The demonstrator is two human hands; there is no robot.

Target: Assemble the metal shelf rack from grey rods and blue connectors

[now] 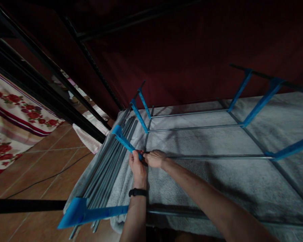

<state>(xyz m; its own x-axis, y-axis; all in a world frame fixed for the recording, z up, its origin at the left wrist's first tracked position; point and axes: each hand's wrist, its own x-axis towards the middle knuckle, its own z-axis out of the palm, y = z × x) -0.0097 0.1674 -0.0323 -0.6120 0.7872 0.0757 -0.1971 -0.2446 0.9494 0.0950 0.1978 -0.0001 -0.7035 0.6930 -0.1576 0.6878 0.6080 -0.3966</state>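
My left hand [138, 169], with a dark band on its wrist, is closed around the lower end of a blue plastic bracket [125, 144]. That bracket joins a long grey tube on the left to a crossbar of the metal frame. Right beside it, my right hand [155, 158] is closed at the same joint. A small red and dark thing [142, 152] shows between the two hands, too covered to name. From the joint, a thin metal rod [217, 157] runs right to another blue bracket [293, 149].
Loose grey tubes [113, 161] lie bunched at the left. More blue brackets [139, 116] stand along the frame, which rests on a grey fleecy blanket [187, 178]. Black metal bars [47, 104] rise at the left, above a tiled floor [55, 164]. A dark red cloth [187, 60] hangs behind.
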